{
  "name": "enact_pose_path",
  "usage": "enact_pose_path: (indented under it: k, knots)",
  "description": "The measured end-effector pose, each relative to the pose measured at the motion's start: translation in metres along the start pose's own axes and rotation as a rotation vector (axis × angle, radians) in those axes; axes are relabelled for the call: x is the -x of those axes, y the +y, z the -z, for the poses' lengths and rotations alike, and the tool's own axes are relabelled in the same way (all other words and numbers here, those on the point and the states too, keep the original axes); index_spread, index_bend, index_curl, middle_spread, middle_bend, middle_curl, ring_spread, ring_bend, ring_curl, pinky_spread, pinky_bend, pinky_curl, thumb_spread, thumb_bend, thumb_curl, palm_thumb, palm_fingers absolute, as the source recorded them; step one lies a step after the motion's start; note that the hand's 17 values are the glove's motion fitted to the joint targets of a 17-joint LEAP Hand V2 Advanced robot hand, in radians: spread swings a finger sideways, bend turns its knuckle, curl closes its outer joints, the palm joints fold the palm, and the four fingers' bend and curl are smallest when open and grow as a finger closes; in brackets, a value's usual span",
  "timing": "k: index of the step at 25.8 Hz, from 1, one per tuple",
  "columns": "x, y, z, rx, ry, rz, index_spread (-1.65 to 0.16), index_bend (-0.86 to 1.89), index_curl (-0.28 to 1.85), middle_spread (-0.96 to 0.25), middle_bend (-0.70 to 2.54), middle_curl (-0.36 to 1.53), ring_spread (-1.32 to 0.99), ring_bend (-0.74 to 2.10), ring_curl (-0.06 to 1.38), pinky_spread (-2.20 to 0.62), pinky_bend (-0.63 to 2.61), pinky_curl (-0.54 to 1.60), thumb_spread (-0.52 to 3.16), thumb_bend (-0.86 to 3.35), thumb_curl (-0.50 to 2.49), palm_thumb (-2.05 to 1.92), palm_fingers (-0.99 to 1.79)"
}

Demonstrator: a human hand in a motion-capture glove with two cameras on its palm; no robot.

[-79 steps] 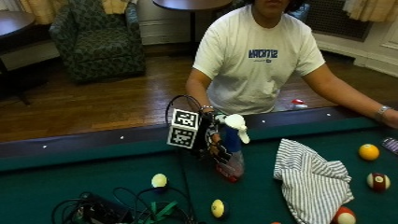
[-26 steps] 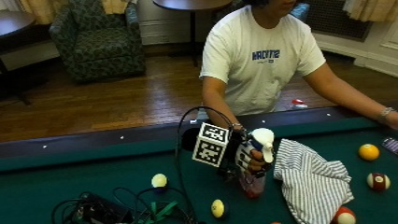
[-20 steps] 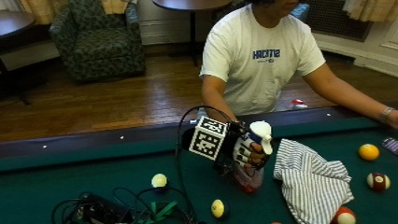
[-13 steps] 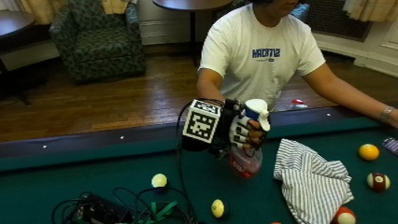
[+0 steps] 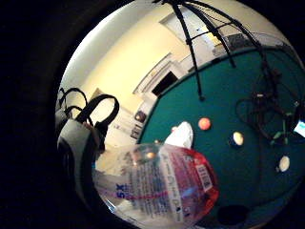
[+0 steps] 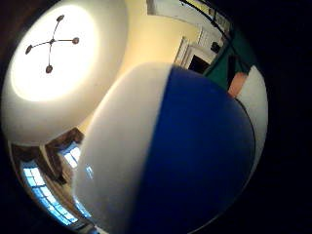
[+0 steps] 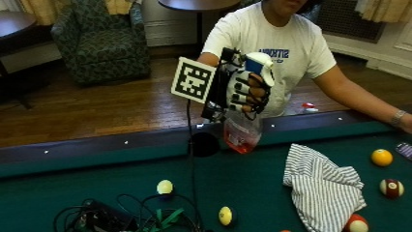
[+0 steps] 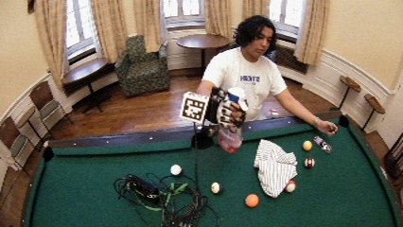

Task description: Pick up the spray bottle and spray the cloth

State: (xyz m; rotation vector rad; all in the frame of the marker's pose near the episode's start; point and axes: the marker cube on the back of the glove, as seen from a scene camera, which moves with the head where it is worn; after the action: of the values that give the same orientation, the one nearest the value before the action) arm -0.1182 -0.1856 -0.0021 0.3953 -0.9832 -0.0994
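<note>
The fingers [image 7: 248, 92] of the gloved right hand [image 7: 243, 87] are curled round the neck of the spray bottle [image 7: 243, 128], gripping it just under its white and blue spray head, which sticks out above the knuckles. The bottle hangs upright in the air, lifted off the pool table [image 7: 128, 179] and held over the rail at the person's side. Its body is clear plastic with a little red liquid at the bottom and a printed label, which the little-finger palm view shows close up [image 5: 162, 191].

The cloth [image 7: 325, 186], white with thin dark stripes, lies crumpled on the green felt, apart from the bottle and on the side of the person's bare hand. That bare hand [image 8: 327, 127] rests on the far rail near the corner.

Several billiard balls lie on the felt: a yellow ball [image 7: 382, 157] and a striped dark red ball [image 7: 390, 187] beyond the cloth, a red and white one [image 7: 356, 223] touching its near edge, and two pale yellow ones [image 7: 165, 186] near a tangle of dark cables [image 7: 122, 217]. The wide view also shows an orange ball [image 8: 252, 200] nearer the camera.
</note>
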Motion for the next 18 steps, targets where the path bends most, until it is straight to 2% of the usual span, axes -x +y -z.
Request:
enact_pose_path:
  k: [3,8,18]
  knots:
    - [0.019,-0.016,0.003,0.085,0.074,-0.001,-0.29,0.31,0.50,-0.24,0.58,0.52,-0.22,0.68,0.46,-0.31,0.40,0.39,0.30,-0.03,0.68,0.94,1.39]
    - [0.044,-0.030,-0.009,0.318,0.219,-0.022,-0.29,0.31,0.52,-0.24,0.58,0.52,-0.22,0.69,0.47,-0.31,0.40,0.39,0.29,-0.03,0.70,0.93,1.39]
    - [0.041,-0.035,-0.084,0.646,0.508,-0.060,-0.29,0.31,0.53,-0.24,0.60,0.52,-0.22,0.69,0.47,-0.31,0.40,0.39,0.27,-0.03,0.73,0.92,1.39]
